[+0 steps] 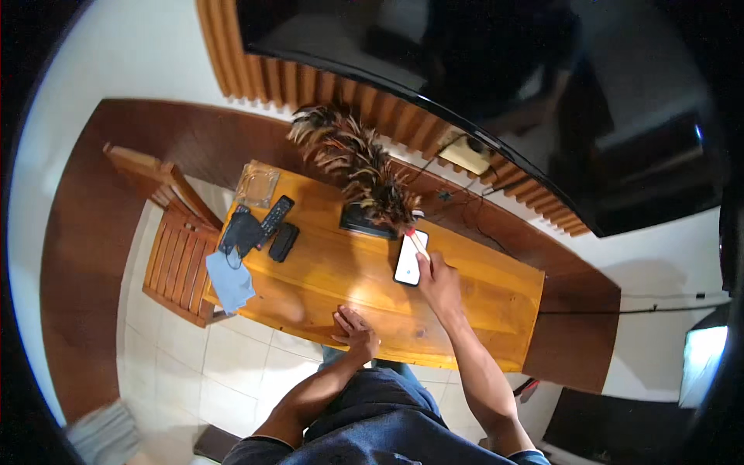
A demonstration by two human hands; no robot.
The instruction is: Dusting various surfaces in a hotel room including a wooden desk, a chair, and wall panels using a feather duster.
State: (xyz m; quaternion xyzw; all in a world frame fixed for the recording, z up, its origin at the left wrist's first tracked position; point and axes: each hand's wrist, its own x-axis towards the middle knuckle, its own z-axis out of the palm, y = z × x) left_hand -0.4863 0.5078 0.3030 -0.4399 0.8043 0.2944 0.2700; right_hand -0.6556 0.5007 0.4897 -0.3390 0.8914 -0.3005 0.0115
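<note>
My right hand (440, 286) grips the handle of a feather duster (363, 157). Its brown and black feathers reach away from me, up towards the slatted wall panel. Under the handle lies a smartphone (410, 267) with a lit white screen, flat on the wooden table (325, 273). A black device (363, 221) stands behind the phone, partly covered by the feathers. My left hand (356, 334) rests on the table's near edge with its fingers spread and nothing in it.
At the table's left end lie a glass ashtray (257, 183), a remote control (277, 215), a black case (284, 242), a dark pouch (241, 232) and a blue cloth (231, 282). A wooden chair (180, 261) stands left. Above hangs a large television (494, 87); cables (476, 203) dangle below.
</note>
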